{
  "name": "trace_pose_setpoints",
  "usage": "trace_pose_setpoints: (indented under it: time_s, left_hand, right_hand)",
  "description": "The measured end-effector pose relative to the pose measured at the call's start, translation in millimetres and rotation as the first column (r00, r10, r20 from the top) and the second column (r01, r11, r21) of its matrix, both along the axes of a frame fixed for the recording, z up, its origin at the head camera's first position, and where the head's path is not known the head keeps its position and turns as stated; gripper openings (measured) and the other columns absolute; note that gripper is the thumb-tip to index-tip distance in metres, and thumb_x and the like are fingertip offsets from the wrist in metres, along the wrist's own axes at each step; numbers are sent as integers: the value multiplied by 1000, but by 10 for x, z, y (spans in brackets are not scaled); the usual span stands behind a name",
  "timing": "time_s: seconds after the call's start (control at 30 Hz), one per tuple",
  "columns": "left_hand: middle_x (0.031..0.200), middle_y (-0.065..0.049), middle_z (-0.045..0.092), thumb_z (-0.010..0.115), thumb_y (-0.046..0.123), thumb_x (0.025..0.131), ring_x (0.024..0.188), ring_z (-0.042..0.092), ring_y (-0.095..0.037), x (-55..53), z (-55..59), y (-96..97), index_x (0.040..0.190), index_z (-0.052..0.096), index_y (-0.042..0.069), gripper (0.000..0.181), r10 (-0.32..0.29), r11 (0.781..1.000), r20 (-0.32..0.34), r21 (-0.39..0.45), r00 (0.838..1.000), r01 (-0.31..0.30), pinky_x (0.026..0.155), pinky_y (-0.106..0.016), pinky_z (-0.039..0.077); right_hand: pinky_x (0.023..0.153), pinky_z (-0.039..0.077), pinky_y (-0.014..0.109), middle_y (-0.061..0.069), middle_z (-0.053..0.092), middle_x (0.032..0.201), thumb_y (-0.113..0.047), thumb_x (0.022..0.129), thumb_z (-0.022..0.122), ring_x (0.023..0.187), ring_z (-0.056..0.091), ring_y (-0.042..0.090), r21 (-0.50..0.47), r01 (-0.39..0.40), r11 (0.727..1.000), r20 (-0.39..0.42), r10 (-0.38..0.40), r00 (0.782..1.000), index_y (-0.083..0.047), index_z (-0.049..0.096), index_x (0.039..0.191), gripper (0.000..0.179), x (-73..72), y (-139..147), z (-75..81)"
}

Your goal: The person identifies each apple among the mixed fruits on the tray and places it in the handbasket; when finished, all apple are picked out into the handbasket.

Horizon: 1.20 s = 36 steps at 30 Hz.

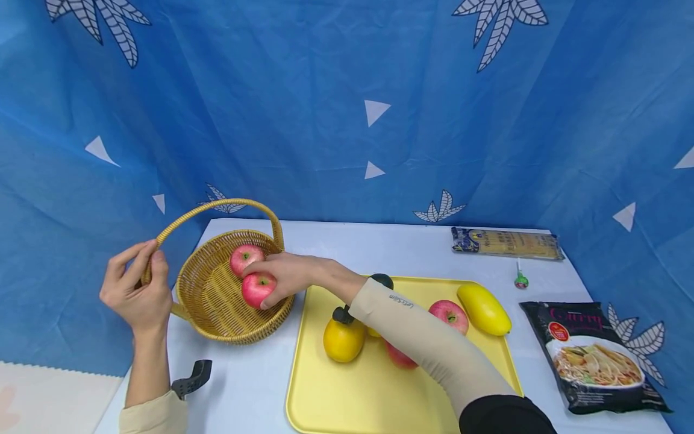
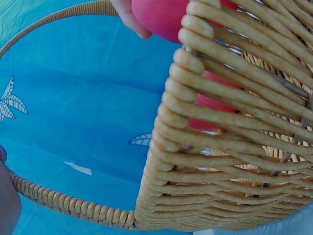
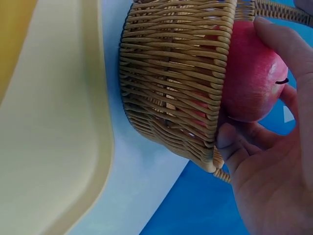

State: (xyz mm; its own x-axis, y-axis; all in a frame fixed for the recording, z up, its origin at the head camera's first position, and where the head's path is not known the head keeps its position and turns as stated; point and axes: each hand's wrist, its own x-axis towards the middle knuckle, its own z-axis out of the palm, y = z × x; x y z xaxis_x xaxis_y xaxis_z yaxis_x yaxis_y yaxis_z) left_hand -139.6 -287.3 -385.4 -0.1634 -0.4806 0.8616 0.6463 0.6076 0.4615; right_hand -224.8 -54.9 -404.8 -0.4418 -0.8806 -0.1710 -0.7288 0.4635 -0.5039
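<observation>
My left hand [image 1: 138, 292] grips the arched handle [image 1: 217, 208] of a woven wicker basket [image 1: 203, 283], fingertips and thumb closed on its left side. My right hand [image 1: 290, 274] holds a red apple [image 1: 259, 290] over the basket's right part. In the right wrist view, fingers spread round this apple [image 3: 252, 73], its stem facing outward, right at the rim. A second apple [image 1: 246, 258] sits inside the basket, behind the held one. Through the weave, red [image 2: 212, 103] shows in the left wrist view.
Right of the basket, a yellow tray [image 1: 325, 404] bears an orange fruit [image 1: 344, 342], apples [image 1: 449, 316] and a mango [image 1: 484, 309], partly hidden by my right forearm. Farther right lie a pasta packet [image 1: 506, 243], a lollipop [image 1: 521, 280] and a black noodle bag [image 1: 596, 358].
</observation>
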Motion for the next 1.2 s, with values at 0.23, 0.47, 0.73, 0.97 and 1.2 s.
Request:
trace_pose_setpoints:
  time_s: [0.23,0.47,0.73,0.97,1.2]
  left_hand:
    - [92,-19,74,76,3,82,85,71,-14,3,17,14,87,79,-7,12,6,1000,-4,5,1000,-6,76,-12,53]
    - [91,-19,74,77,4,82,84,71,-14,-2,23,13,87,79,-7,12,15,1000,-16,7,1000,-15,76,-12,54]
    - [91,-16,75,77,5,82,85,72,-18,-4,15,12,87,79,-5,11,38,999,-11,-3,999,-38,78,-12,54]
    - [91,-15,75,77,5,82,85,72,-17,-9,7,12,87,79,-5,11,36,999,-10,-5,999,-36,77,-12,53]
    - [91,-16,75,77,5,82,84,71,-15,-16,9,14,87,80,-5,11,40,999,-14,-8,999,-40,76,-12,53]
  right_hand:
    - [94,45,22,-6,51,135,-57,83,75,116,48,7,7,4,1000,-7,-4,1000,-39,43,149,76,-12,0,-15]
    - [92,46,23,-7,52,133,-56,83,75,114,48,7,26,19,999,-16,-18,1000,-40,43,149,75,-18,11,11]
    - [91,47,24,-5,50,134,-57,83,75,112,48,7,73,39,997,-38,-37,999,-42,41,148,75,-37,-28,3]
    - [90,47,22,-1,47,132,-53,84,76,110,48,7,44,35,998,-52,-33,998,-39,43,146,72,-85,-40,-37]
    - [94,47,25,0,46,136,-53,85,75,112,47,8,75,43,996,-83,-37,996,-40,41,147,72,-123,-74,-41]
